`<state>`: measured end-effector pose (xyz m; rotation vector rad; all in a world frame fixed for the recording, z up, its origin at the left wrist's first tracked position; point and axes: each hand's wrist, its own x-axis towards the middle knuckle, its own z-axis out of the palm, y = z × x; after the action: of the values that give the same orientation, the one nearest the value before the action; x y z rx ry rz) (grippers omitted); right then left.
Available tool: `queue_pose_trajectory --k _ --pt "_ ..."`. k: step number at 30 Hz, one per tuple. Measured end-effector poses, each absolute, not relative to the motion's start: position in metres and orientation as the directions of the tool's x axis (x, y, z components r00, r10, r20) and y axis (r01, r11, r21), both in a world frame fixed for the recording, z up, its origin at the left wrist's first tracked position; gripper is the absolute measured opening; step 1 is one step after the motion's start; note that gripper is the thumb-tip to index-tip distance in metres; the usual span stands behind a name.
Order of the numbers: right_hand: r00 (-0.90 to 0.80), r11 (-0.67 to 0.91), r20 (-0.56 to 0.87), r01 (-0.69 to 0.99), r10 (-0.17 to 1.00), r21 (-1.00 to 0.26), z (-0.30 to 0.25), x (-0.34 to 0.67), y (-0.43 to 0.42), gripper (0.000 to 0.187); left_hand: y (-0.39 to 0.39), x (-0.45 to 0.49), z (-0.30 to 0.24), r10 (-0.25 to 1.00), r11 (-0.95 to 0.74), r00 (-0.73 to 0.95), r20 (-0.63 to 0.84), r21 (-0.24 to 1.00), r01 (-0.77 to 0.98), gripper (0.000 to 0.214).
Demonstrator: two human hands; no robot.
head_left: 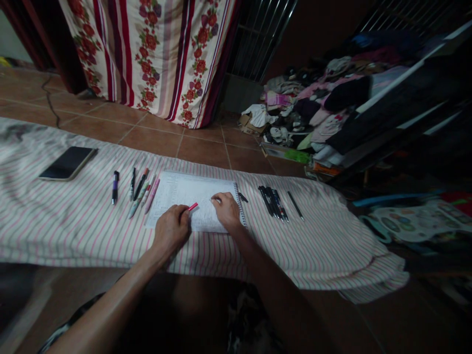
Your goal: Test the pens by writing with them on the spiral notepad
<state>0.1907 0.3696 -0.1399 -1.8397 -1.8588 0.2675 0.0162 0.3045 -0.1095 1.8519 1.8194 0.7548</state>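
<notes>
A spiral notebook (184,189) lies open at a page with faint writing, its coil on the right. Over the page, my left hand (171,227) is closed around a red pen-like piece (193,206), whose end sticks out to the right. My right hand (225,209) rests on the notebook's right side with thumb and fingers pinched together. Something tiny and pale may show at those fingertips, too small to name. Close to the coil is a small black piece (242,197), perhaps a pen cap. A pink pen (152,195) lies along the notebook's left edge.
Several pens (139,189) and a purple pen (115,188) lie to the left, near a phone (68,163). Black pens (273,203) and a single dark pen (295,205) are to the right. Striped cloth (295,250) covers the surface. Beyond are a curtain (167,59) and piled clothes (313,105).
</notes>
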Motion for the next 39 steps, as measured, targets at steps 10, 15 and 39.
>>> queue_pose_trajectory --k 10,15,39 --pt "0.120 0.072 0.140 0.451 0.983 -0.889 -0.132 0.192 0.365 0.014 0.301 0.014 -0.103 0.996 -0.002 -0.062 0.058 0.743 0.669 0.030" --pt "0.174 -0.060 -0.027 0.186 0.984 -0.981 -0.116 0.193 0.354 0.020 0.301 0.007 -0.103 0.996 0.032 -0.084 0.023 0.801 0.597 0.030" --pt "-0.139 0.205 0.154 0.548 0.978 -0.811 -0.041 0.210 0.319 0.014 0.304 -0.003 -0.113 0.993 -0.031 -0.106 0.051 0.983 0.182 0.022"
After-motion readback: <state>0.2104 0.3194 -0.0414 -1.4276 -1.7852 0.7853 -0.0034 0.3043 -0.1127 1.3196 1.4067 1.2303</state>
